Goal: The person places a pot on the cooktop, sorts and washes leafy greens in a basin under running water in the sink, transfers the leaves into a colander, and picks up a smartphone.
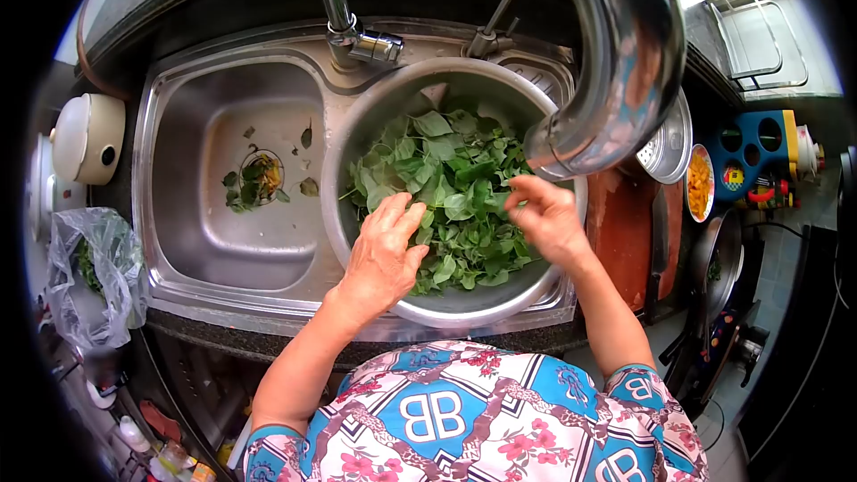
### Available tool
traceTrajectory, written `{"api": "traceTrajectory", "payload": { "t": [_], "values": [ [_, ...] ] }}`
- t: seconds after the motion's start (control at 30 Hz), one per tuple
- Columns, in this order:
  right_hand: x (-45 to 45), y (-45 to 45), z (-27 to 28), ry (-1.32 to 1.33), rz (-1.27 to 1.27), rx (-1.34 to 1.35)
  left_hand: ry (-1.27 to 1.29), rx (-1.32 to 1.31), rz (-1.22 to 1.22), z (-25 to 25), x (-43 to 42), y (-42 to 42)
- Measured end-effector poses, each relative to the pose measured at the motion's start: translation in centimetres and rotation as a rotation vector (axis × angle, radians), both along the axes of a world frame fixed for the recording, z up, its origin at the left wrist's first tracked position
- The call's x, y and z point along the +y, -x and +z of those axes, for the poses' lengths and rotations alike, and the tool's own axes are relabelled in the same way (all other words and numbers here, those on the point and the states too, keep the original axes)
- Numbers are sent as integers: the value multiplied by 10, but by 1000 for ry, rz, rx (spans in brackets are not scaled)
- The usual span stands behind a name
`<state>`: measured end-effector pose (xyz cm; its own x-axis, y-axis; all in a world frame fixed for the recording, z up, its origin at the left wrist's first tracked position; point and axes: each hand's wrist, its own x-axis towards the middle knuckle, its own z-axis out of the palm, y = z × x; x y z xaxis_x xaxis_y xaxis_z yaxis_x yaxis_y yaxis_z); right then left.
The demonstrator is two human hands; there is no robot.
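While scraps (265,180) lie in the sink (237,245), work on the leaves (460,214) in the basin (469,306) looks unfinished. The left hand (381,245), loosely open and seemingly empty, touches them; I cannot tell if the curled right hand (551,220) pinches any.

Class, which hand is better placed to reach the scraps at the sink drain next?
Probably the left hand: it's nearer the scraps, while the right hand is across the bowl.

Leaves (460,205) in basin (478,311); sink bowl (268,250) left, board (618,228) right.
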<state>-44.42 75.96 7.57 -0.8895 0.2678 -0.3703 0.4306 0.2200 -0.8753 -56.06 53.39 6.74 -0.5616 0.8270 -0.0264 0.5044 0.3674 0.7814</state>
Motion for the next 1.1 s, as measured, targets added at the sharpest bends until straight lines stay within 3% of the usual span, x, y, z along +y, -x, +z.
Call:
{"api": "traceTrajectory", "payload": {
  "t": [0.03,0.1,0.17,0.23,0.33,0.43,0.5,0.53,0.63,0.7,0.83,0.93,0.97,1.03,1.07,1.1],
  "values": [
    [4,2,-10,-54,-198,27,2,1,2,-1,-2,1],
    [12,23,-10,-511,12,256,54,23,-6,-3,-6,2],
    [15,51,-24,-611,75,423,85,35,-19,-3,-8,1],
    [20,83,-38,-827,111,310,117,46,-34,-3,-10,0],
    [18,115,-56,-935,150,170,105,47,-32,-2,-12,1],
    [18,129,-71,-861,202,22,66,-32,30,2,-17,6],
    [23,121,-84,-788,148,79,-36,-78,142,2,-24,8],
    [27,113,-88,-700,104,233,-72,-88,167,2,-26,10],
    [26,90,-47,-284,-39,86,-111,-130,222,8,-27,10],
    [30,77,-15,-103,-6,-92,-110,-125,238,11,-26,8],
    [40,48,-33,49,-139,-33,-116,-150,219,8,-24,1],
    [30,59,-38,-293,-93,150,-133,-129,228,9,-23,-1],
    [22,73,-43,-593,58,208,-143,-124,241,12,-28,-2],
    [22,90,-74,-830,126,1,-138,-140,276,19,-34,1],
    [14,94,-71,-827,127,4,-149,-129,314,21,-40,4],
    [6,97,-62,-896,175,177,-162,-120,354,22,-46,7]
  ]
}}
